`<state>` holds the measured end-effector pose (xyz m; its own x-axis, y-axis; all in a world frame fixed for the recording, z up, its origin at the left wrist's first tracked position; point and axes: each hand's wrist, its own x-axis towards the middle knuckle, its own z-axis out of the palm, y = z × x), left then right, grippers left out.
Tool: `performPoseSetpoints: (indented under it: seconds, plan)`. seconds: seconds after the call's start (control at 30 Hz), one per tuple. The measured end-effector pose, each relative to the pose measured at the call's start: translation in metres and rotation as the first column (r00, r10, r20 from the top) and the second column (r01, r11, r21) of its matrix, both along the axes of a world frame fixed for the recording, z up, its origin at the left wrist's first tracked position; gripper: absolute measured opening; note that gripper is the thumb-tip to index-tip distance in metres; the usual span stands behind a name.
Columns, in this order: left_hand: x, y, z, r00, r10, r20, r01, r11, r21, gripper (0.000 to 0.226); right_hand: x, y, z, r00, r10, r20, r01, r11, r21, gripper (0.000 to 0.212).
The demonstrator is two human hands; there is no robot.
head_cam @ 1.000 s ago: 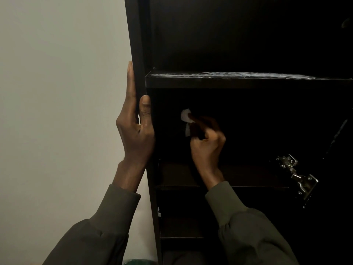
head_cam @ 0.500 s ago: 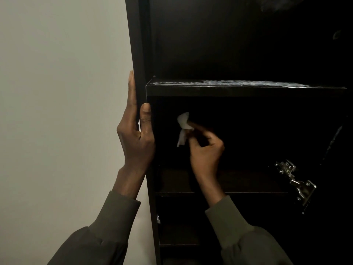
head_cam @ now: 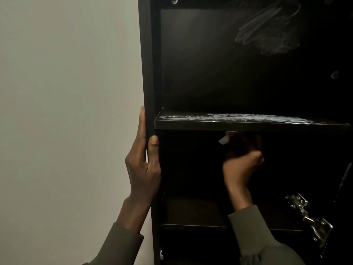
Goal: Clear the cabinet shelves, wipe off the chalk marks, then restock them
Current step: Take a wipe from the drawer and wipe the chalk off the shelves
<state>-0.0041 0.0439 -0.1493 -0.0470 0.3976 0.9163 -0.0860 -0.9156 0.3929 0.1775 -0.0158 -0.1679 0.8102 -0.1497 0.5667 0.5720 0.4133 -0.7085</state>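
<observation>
A tall dark cabinet (head_cam: 148, 54) stands open against a pale wall. Its middle shelf (head_cam: 248, 125) carries white chalk smears (head_cam: 238, 117) along the top. More chalk scribbles (head_cam: 267, 33) mark the back panel of the upper compartment. My left hand (head_cam: 144, 165) grips the cabinet's left side panel, fingers outside and thumb on the front edge. My right hand (head_cam: 241, 163) is inside the compartment under the smeared shelf, fingers curled round a small white wipe (head_cam: 224, 139) held close up under that shelf. The hand is blurred.
A metal door hinge (head_cam: 309, 219) sticks out at the lower right inside the cabinet. A lower shelf (head_cam: 191, 225) sits beneath my right hand. The pale wall (head_cam: 66, 111) fills the left side. The compartments hold no items that I can see.
My view has tilted upward, revealing the upper compartment and its chalk scribbles. My right hand has risen with the wipe, from mid-compartment to just under the smeared shelf. My left hand has kept its grip.
</observation>
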Motion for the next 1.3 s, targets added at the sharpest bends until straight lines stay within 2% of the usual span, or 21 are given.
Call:
performPoseSetpoints:
  seconds: [0.07,0.17,0.27,0.33,0.4,0.57,0.63,0.73,0.83,0.9,0.97,1.07,1.13,1.2,1.3]
  plan:
    - [0.000,0.001,0.000,1.000,0.006,-0.001,-0.006,1.000,0.002,0.049,-0.013,0.008,0.001,0.990,0.045,0.134,-0.032,0.995,-0.099,0.031]
    - [0.000,0.001,0.000,1.000,0.009,-0.007,-0.009,1.000,0.000,0.049,-0.038,0.017,-0.001,0.875,0.212,0.435,-0.033,0.923,-0.384,0.037]
    - [-0.001,-0.001,0.001,1.000,0.001,-0.014,-0.001,1.000,-0.002,0.050,-0.054,0.025,-0.018,0.805,0.399,0.439,-0.031,0.768,-0.640,0.041]
    - [-0.002,-0.003,0.002,1.000,0.004,-0.018,-0.004,1.000,-0.010,0.049,-0.062,0.031,-0.037,0.722,0.466,0.512,0.101,0.661,-0.744,0.034]
    - [-0.002,-0.004,0.003,1.000,0.010,-0.021,-0.010,1.000,-0.012,0.049,-0.063,0.028,-0.052,0.661,0.507,0.552,0.159,0.625,-0.764,0.033]
    - [-0.003,-0.004,0.003,1.000,0.008,-0.018,-0.009,1.000,-0.019,0.050,-0.056,0.004,-0.055,0.578,0.632,0.516,0.111,0.565,-0.817,0.034]
    - [-0.003,-0.004,0.002,1.000,0.007,-0.022,-0.008,1.000,-0.016,0.050,-0.047,-0.007,-0.042,0.609,0.586,0.535,0.103,0.610,-0.786,0.032]
    - [-0.002,-0.002,0.002,1.000,0.008,-0.019,-0.009,1.000,-0.022,0.050,-0.031,-0.017,-0.017,0.742,0.392,0.544,0.073,0.758,-0.648,0.033]
    - [-0.001,-0.001,0.001,1.000,0.017,-0.017,-0.017,0.999,-0.034,0.049,-0.024,-0.016,-0.008,0.803,0.292,0.520,0.108,0.787,-0.608,0.043]
    - [-0.001,-0.002,0.001,1.000,0.008,-0.014,-0.008,1.000,-0.024,0.050,-0.029,-0.011,-0.017,0.763,0.355,0.540,0.112,0.750,-0.651,0.048]
    - [-0.002,-0.002,0.000,1.000,0.027,-0.014,-0.027,1.000,-0.005,0.050,-0.039,-0.003,-0.034,0.693,0.451,0.563,0.127,0.692,-0.711,0.042]
    - [-0.002,-0.002,0.000,0.998,0.057,-0.017,-0.057,0.998,0.002,0.049,-0.058,0.005,-0.060,0.645,0.627,0.437,0.090,0.506,-0.858,0.032]
    - [0.000,-0.003,-0.001,0.997,0.071,-0.020,-0.071,0.997,-0.004,0.049,-0.063,0.006,-0.068,0.644,0.640,0.418,0.086,0.482,-0.872,0.028]
    - [-0.001,-0.004,0.000,0.997,0.079,-0.022,-0.080,0.997,-0.002,0.049,-0.064,0.003,-0.061,0.678,0.631,0.377,-0.020,0.528,-0.849,0.027]
    - [-0.001,-0.005,0.000,0.996,0.084,-0.019,-0.084,0.996,0.006,0.049,-0.063,-0.011,-0.034,0.751,0.548,0.368,-0.166,0.697,-0.698,0.023]
